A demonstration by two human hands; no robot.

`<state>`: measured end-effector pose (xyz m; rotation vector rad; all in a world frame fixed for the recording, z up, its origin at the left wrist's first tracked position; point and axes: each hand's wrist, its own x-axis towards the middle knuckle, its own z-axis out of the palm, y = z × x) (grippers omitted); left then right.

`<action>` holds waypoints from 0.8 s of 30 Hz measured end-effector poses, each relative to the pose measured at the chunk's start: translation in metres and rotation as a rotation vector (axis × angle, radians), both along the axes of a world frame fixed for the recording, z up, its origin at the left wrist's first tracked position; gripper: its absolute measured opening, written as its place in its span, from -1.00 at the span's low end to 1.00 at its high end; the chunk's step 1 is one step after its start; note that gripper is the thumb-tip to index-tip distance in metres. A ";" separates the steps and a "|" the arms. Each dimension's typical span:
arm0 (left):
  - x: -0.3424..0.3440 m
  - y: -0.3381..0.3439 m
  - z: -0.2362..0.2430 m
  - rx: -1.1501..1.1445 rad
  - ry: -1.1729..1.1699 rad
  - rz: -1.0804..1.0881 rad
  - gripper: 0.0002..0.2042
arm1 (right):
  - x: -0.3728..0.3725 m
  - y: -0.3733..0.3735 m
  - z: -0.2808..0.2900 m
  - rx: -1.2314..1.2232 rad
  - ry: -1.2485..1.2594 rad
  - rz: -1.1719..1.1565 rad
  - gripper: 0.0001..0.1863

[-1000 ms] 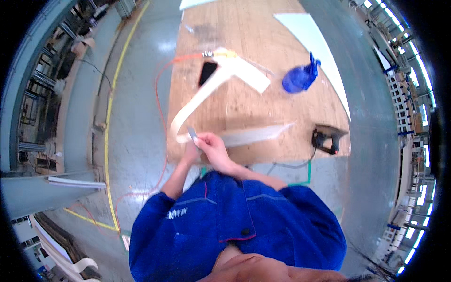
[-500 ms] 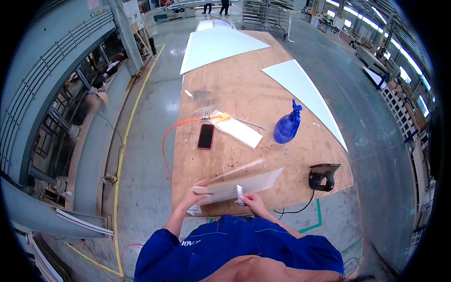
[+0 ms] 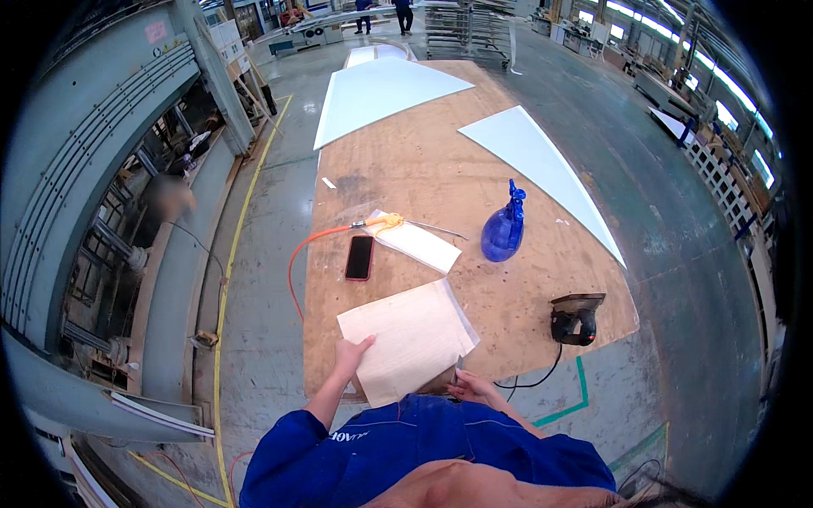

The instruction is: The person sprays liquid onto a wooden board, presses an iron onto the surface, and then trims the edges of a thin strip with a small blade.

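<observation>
My left hand (image 3: 350,360) is closed on the left edge of a pale wood-grain panel (image 3: 406,339), its thumb on top. The panel lies broad face up at the near edge of the table, and a thin greyish strip sticks out along its right edge. By the panel's lower right corner, my right hand (image 3: 474,388) is closed around a small, flat, silvery tool (image 3: 460,364). Only a little of that tool shows, so its kind is unclear.
The wooden table (image 3: 373,178) carries a phone (image 3: 359,257), an orange air blow gun (image 3: 385,222) on a narrow white board (image 3: 423,248), a blue spray bottle (image 3: 504,233) and a black corded iron (image 3: 576,319). Two white panels (image 3: 381,93) lie farther back. Machinery (image 3: 110,127) stands left.
The panel has gone from tilted on edge to lying broad face up. My right hand has moved down and right, to its lower corner, with the silvery tool. The view has shifted slightly.
</observation>
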<state>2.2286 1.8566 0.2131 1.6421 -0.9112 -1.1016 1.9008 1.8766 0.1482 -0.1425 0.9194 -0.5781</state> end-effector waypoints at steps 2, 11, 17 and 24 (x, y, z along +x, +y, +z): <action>-0.001 0.005 -0.007 0.010 0.072 0.077 -0.65 | 0.004 -0.003 0.000 0.029 -0.129 -0.046 -0.79; -0.033 0.021 0.023 0.079 0.152 0.182 -0.67 | 0.018 -0.035 -0.040 -0.244 -0.202 -0.131 -0.64; -0.066 0.030 0.010 -0.072 0.540 0.253 -0.56 | 0.006 -0.088 0.079 -0.659 0.289 -0.197 -0.82; -0.104 0.040 -0.022 0.098 1.121 0.180 -0.52 | 0.021 -0.123 0.221 -1.256 0.987 0.155 -0.78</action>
